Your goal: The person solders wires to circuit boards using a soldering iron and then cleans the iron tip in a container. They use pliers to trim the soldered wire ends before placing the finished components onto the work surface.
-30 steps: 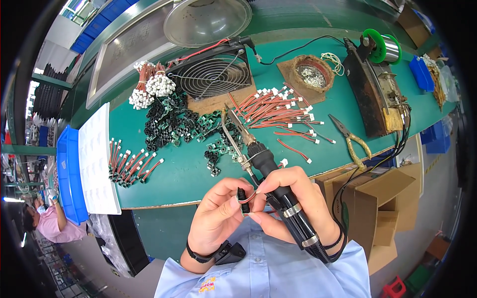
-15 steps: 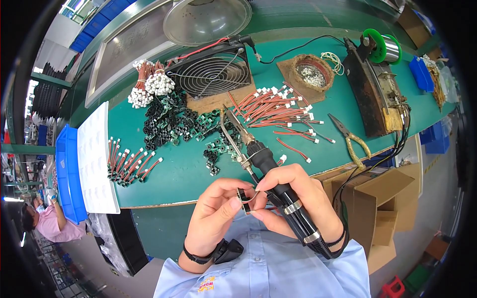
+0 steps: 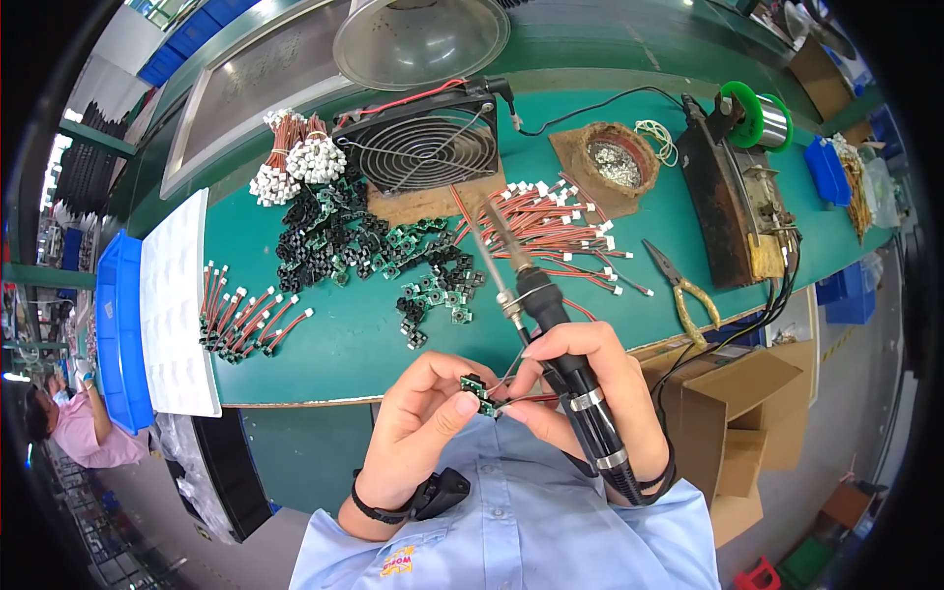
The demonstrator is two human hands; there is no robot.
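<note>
My left hand (image 3: pixel 421 411) pinches a small green circuit board (image 3: pixel 476 389) with black parts, held just off the table's near edge. A black soldering iron (image 3: pixel 543 301) with a thin metal feed tube along its tip rests in my right hand (image 3: pixel 621 405), its tip pointing up and away over the table. The right fingertips also hold thin red and dark wires (image 3: pixel 537 398) against the board. Whether the wire ends touch the board's pads cannot be made out. More black and green circuit boards (image 3: pixel 433 295) lie beyond, beside red-wired cables (image 3: pixel 551 231) with white plugs.
Boards with wires attached (image 3: pixel 251 324) lie left, by a white tray (image 3: pixel 177 324) and a blue bin (image 3: pixel 120 334). A fan (image 3: pixel 423 152), a solder-scrap bowl (image 3: pixel 621 162), pliers (image 3: pixel 683 285) and a soldering station with solder spool (image 3: pixel 757 116) stand around. Cartons (image 3: pixel 728 393) are at right.
The circuit board has turned so that more of its green face shows. The soldering iron has shifted slightly right and down, its tip leaving the loose boards. Both hands keep their hold.
</note>
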